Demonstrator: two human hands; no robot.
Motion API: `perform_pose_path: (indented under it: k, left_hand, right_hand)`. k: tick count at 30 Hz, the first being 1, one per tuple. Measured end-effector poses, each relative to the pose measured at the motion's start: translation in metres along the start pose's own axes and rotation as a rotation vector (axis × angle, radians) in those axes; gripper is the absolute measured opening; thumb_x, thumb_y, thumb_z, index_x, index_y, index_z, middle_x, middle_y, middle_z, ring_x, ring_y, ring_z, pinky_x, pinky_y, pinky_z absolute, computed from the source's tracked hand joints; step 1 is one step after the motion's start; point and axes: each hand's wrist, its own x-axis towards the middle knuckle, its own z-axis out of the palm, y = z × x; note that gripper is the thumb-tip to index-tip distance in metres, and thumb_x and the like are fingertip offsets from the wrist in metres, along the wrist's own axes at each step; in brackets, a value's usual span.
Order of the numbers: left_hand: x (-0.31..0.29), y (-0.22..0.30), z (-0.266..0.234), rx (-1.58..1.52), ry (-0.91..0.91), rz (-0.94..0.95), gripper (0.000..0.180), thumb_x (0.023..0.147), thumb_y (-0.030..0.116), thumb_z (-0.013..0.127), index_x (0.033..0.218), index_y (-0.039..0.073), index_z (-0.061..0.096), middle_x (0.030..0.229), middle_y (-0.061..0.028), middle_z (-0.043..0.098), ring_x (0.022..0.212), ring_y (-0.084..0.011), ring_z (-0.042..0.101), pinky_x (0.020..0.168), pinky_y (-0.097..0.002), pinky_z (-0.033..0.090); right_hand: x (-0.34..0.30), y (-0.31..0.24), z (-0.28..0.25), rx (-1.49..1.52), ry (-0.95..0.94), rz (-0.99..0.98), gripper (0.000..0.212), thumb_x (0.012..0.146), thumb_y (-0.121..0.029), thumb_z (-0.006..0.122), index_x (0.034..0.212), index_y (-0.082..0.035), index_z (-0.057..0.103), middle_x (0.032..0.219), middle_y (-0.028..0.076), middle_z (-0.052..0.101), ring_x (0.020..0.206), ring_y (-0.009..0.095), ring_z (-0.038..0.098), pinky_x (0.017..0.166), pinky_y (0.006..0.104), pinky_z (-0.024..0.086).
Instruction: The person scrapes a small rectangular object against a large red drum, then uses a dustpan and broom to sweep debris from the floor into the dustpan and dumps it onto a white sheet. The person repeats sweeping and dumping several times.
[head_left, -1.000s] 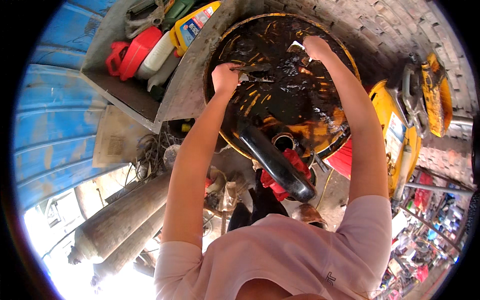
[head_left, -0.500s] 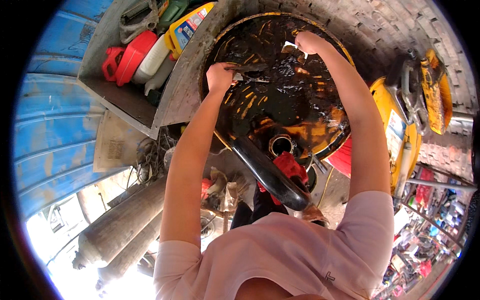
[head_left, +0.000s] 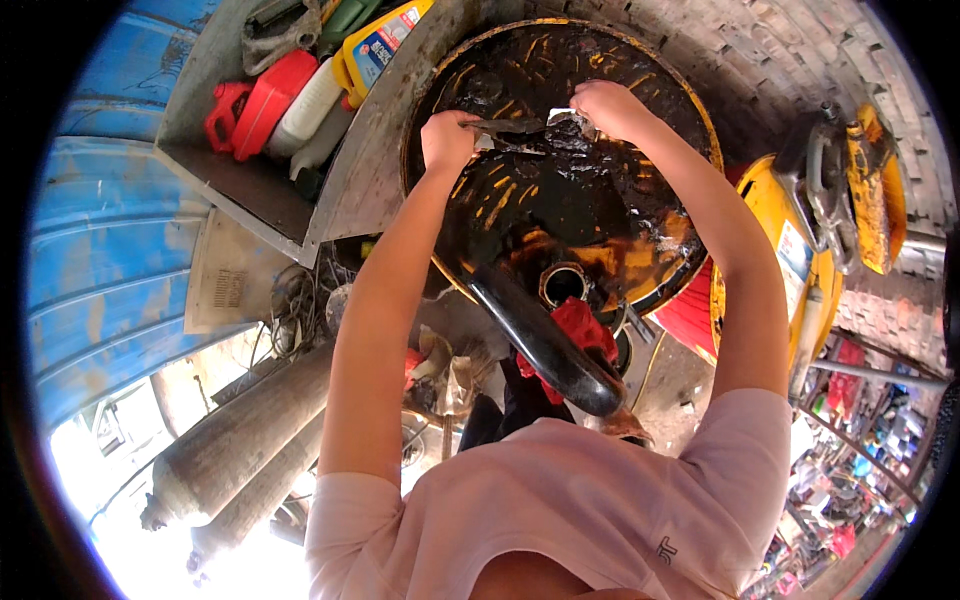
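Note:
Both my arms reach over a drum top point(head_left: 565, 222) with a yellow rim, coated in black grease or thick oil. My left hand point(head_left: 447, 140) is closed on a dark flat scraper-like blade point(head_left: 508, 127), its far end pointing right, smeared black. Opposite it, my right hand point(head_left: 606, 108) is closed on a small white flat piece point(head_left: 562, 114) with a dark clump of grease point(head_left: 570, 134) against it. The blade's tip and the white piece are close together; whether they touch, I cannot tell. An open round hole point(head_left: 563, 286) shows at the drum's near side.
A thick black curved tube point(head_left: 545, 340) and a red cloth point(head_left: 584, 332) lie nearer to me. On the left, a metal bin point(head_left: 330, 205) holds several jugs, one a red jug point(head_left: 272, 105). Grey cylinders point(head_left: 240, 440) lie lower left. A yellow container point(head_left: 800, 260) stands at right.
My right hand has come left and slightly down, bringing the white piece beside the blade's tip. My left hand has shifted only slightly and still grips the blade.

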Motion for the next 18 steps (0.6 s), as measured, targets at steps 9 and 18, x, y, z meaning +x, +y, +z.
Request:
perform_pose_path:
  k: [9, 18]
  left_hand:
    - [0.002, -0.002, 0.008, 0.117, 0.02, 0.031, 0.02, 0.08, 0.003, 0.055, 0.095, 0.009, 0.068, 0.084, -0.0108, 0.066, 0.061, -0.0169, 0.063, 0.057, -0.0307, 0.053]
    - [0.009, -0.004, 0.019, 0.145, 0.044, 0.115, 0.021, 0.08, 0.002, 0.055, 0.097, 0.008, 0.067, 0.084, -0.0094, 0.066, 0.059, -0.0154, 0.063, 0.052, -0.0298, 0.053]
  right_hand:
    - [-0.053, 0.005, -0.012, 0.068, 0.201, 0.231, 0.012, 0.075, -0.009, 0.057, 0.085, -0.004, 0.062, 0.089, 0.009, 0.061, 0.088, 0.028, 0.057, 0.077, 0.0368, 0.048]
    - [-0.067, 0.027, 0.023, 0.333, -0.121, 0.753, 0.015, 0.07, -0.018, 0.062, 0.077, -0.006, 0.069, 0.079, 0.014, 0.066, 0.077, 0.03, 0.063, 0.071, 0.0389, 0.051]
